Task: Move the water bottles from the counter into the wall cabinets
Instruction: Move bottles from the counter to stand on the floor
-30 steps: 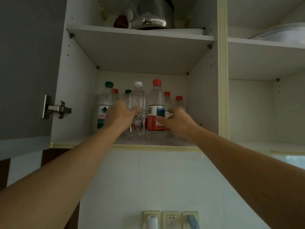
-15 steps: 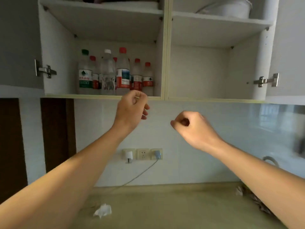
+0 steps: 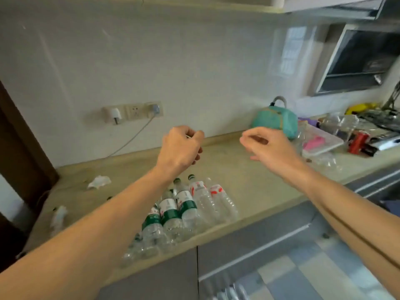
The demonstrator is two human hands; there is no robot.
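Head view, looking down along two bare forearms that reach forward over a beige counter. The left arm runs in from the lower left corner, the right arm from the lower right edge, and both hands hang in the air above the counter, touching nothing.

The left hand shows its back to the camera, its fingers curled loosely inward toward the palm with the thumb resting against the forefinger. It holds nothing. The right hand sits level with it and a little apart, wrist bent, fingers loosely curled and drooping. It holds nothing either.

Below the left forearm, near the front edge of the counter, a group of clear plastic water bottles lies on its side, packed side by side. Several have green labels and two on the right have red and white labels. The arm hides part of the group.

Crumpled tissue lies on the counter to the left. A row of wall sockets sits on the white wall behind, with a cable hanging down. A teal bag rests at the back right, beside a clear tray and other clutter that is blurred.
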